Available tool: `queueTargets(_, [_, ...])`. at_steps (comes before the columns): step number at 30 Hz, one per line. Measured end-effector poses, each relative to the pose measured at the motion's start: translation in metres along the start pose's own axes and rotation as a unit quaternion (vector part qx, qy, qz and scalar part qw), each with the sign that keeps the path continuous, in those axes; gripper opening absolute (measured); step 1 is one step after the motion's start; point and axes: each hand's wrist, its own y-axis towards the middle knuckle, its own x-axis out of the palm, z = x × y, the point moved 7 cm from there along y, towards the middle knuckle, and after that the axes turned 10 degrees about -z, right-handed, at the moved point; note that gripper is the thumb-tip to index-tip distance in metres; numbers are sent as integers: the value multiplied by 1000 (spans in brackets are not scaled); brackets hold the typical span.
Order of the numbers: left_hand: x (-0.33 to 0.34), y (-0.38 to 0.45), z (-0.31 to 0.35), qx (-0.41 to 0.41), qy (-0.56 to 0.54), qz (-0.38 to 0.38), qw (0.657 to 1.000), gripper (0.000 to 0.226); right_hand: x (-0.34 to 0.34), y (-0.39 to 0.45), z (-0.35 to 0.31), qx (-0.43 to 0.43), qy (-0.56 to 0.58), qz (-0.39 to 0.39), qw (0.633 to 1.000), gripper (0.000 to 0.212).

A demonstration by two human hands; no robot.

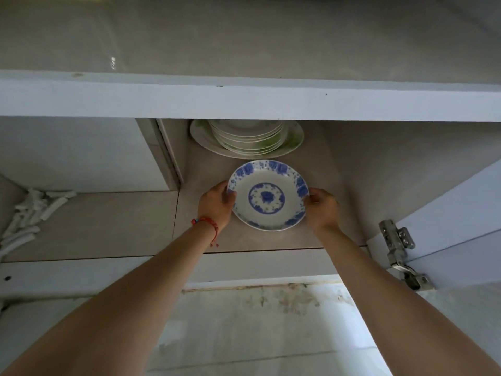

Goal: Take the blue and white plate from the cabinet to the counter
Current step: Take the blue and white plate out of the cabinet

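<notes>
Left hand [217,204] and right hand [321,208] pinch opposite rims of blue and white plate [267,195] on cabinet shelf [244,240], near stacked dishes [246,138]

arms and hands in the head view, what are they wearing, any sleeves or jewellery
Both forearms are bare, with no sleeves in view. The left hand has a thin red cord bracelet at the wrist, with a small blue bead and short loose ends hanging below it. The right hand wears nothing visible: no ring, watch or glove.
</notes>
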Motion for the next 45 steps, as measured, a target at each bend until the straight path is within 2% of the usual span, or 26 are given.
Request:
queueTargets(2, [2, 1, -1, -20, -22, 11, 1000, 24, 1, 0, 2, 7, 26, 9, 1000, 16])
queueTargets(6, [0, -6, -6, -69, -134, 47, 987, 28, -4, -11, 1, -8, 35, 35, 999, 17])
queueTargets(8, [1, -14, -3, -67, -182, 57, 979, 26, -4, -22, 2, -10, 100, 44, 994, 15])
queueTargets(13, [-7, -52, 6, -52, -315, 127, 939, 24, -3, -63, 4, 30, 201, 87, 975, 28])
queueTargets(17, [-16, -94, 1, -57, -375, 169, 910, 33, -10, -109, -4, 15, 213, 91, 973, 36])
queueTargets(19, [-23, -116, 1, -51, -374, 176, 909, 32, -14, -132, -6, 24, 216, 87, 972, 37])
queueTargets(22, [-34, -150, 5, -60, -381, 179, 905, 50, -21, -161, -8, 65, 202, 80, 974, 25])
queueTargets(25, [-43, -185, 21, -96, -305, 174, 931, 29, -31, -187, -14, 95, 164, 58, 980, 22])
queueTargets(28, [-54, -216, 40, -109, -250, 163, 948, 27, -48, -213, -26, 98, 138, 51, 984, 22])
queueTargets(31, [-61, -242, 60, -133, -247, 146, 949, 24, -65, -240, -38, 110, 112, 48, 986, 20])
queueTargets(38, [-90, -288, 133, -145, -245, 135, 949, 27, -122, -305, -76, 141, 117, 79, 980, 19])
queueTargets(45, [-138, -325, 220, -175, -225, 98, 954, 33, -191, -360, -149, 143, 126, 92, 977, 17])
